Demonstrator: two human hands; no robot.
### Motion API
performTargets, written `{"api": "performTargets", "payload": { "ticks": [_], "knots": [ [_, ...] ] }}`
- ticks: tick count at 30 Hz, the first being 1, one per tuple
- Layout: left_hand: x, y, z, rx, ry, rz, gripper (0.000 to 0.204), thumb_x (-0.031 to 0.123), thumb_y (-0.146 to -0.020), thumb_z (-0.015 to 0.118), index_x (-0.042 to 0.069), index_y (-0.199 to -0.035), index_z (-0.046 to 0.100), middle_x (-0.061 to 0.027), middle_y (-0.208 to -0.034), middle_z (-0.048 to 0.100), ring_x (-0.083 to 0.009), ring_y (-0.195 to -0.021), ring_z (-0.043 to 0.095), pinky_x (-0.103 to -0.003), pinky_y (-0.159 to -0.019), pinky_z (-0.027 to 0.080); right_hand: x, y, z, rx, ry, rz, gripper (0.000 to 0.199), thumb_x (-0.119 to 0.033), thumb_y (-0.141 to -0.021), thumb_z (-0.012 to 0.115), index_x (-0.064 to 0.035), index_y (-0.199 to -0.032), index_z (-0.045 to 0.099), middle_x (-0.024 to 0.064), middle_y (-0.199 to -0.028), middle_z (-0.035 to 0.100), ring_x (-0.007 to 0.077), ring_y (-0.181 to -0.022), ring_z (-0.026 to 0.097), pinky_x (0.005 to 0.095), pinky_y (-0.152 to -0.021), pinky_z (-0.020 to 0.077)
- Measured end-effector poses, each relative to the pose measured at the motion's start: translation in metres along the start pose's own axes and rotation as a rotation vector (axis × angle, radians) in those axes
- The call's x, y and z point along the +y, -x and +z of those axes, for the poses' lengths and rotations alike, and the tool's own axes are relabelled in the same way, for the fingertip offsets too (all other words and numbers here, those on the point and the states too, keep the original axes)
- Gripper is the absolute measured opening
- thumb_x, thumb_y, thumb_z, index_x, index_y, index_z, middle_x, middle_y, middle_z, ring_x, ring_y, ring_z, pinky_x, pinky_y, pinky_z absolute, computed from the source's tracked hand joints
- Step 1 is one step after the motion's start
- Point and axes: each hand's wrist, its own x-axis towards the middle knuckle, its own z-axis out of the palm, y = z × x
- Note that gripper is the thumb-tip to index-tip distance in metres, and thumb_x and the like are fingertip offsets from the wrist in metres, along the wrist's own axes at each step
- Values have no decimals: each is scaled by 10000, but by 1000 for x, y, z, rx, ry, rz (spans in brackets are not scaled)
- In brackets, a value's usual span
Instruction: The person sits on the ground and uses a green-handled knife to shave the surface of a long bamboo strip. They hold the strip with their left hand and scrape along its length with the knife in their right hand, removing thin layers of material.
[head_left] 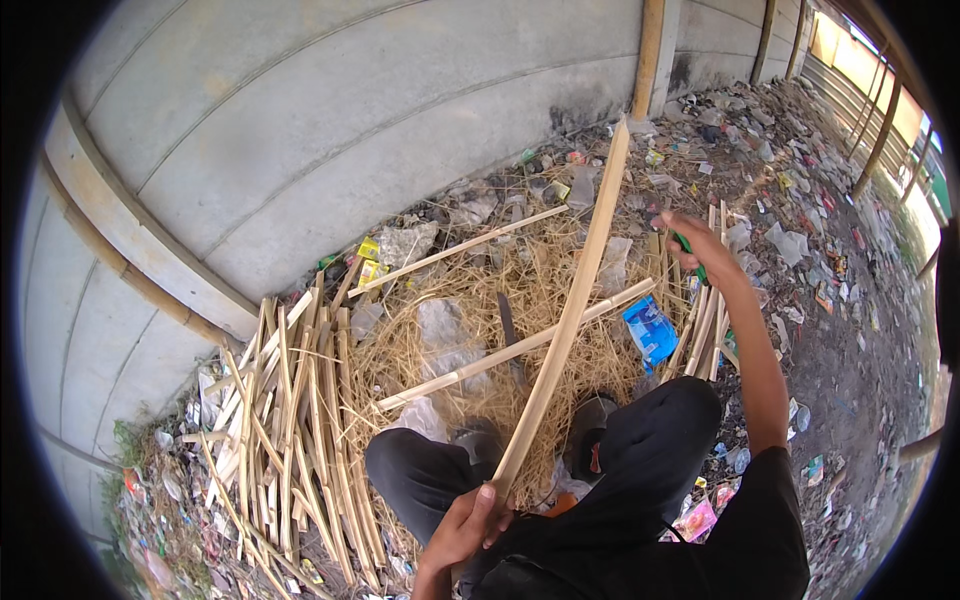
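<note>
My left hand [468,522] grips the near end of a long split bamboo strip [570,310], which slants up and away toward the concrete wall. My right hand [700,245] is stretched out to the right, closed on a green-handled tool [688,254] whose working end is hidden. It hovers over a small bundle of bamboo slats [705,320] on the ground. I am squatting, and my knees in dark trousers [650,440] show below the strip. A dark blade [510,340] lies on the straw-like shavings [480,300] ahead of me.
A large pile of split bamboo slats [290,430] lies at left. Two longer strips [520,345] cross the shavings. A grey concrete wall [330,130] runs behind. Plastic litter and a blue wrapper [650,330] cover the dirt at right, with bamboo posts [880,130] beyond.
</note>
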Motion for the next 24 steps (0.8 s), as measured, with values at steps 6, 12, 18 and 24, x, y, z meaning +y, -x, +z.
{"api": "performTargets", "payload": {
  "ticks": [6,12,18,24],
  "knots": [
    [18,-6,-10,-16,184,-5,650,539,-1188,303,-27,-1188,623,-72,-801,587,-154,-605,570,-287,-572,510,-2,38,84,-68,98,-264,563,-479,-1143,539,-1,-1411,667,50,-845,662,23,-482,423,206,-472,332],
    [40,-34,6,-63,203,42,572,480,-1196,335,-41,-1341,519,-103,-866,633,-182,-685,658,-310,-648,571,-83,98,136,-287,-443,-135,515,-466,-1151,538,1,-1327,663,46,-820,664,19,-466,343,230,-454,265],
    [56,-41,17,-97,197,107,468,326,-1182,478,-41,-1464,414,-145,-1008,712,-221,-1001,754,-344,-891,624,-100,92,142,-4,-439,-174,366,-406,-1050,722,-67,-916,685,7,-664,608,31,-457,351,275,-463,266],
    [30,-26,-17,-134,-57,121,443,267,-1158,563,-51,-1454,477,-142,-1054,758,-185,-1051,759,-326,-904,626,-121,62,88,269,-529,-276,333,-380,-1023,761,-74,-923,673,-14,-672,592,30,-463,380,245,-454,259]
  ]
}}
